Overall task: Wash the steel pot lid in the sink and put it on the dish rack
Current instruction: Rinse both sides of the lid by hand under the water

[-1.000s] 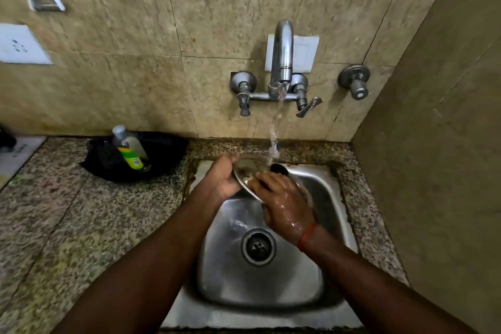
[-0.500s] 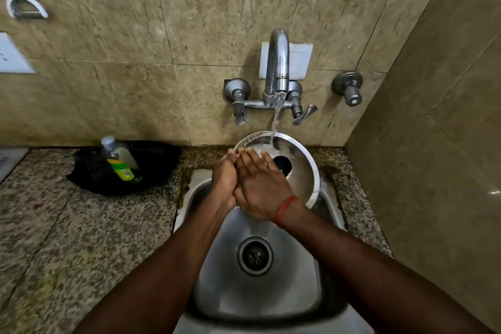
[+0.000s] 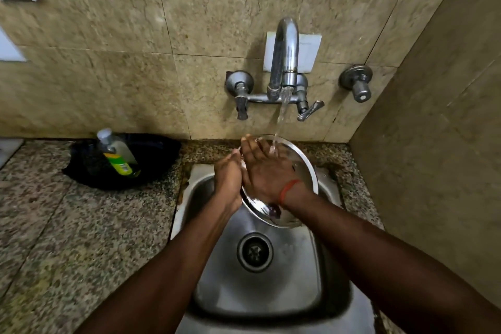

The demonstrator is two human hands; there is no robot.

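Note:
The round steel pot lid (image 3: 303, 168) is tilted over the back of the steel sink (image 3: 260, 287), under running water from the wall tap (image 3: 284, 62). My left hand (image 3: 227, 176) grips the lid's left rim. My right hand (image 3: 265, 171), with an orange thread at the wrist, lies flat with fingers spread across the lid's face, covering most of it. The water stream lands near my right fingertips. No dish rack is in view.
A dish soap bottle (image 3: 116, 152) lies in a black pan (image 3: 151, 160) on the granite counter (image 3: 67, 225) left of the sink. A separate valve (image 3: 356, 84) sticks out of the wall on the right. A side wall closes in right of the sink.
The lid was lifted from low in the sink and turned to face up under the tap. My right hand has slid over its face, now covering the black knob seen before.

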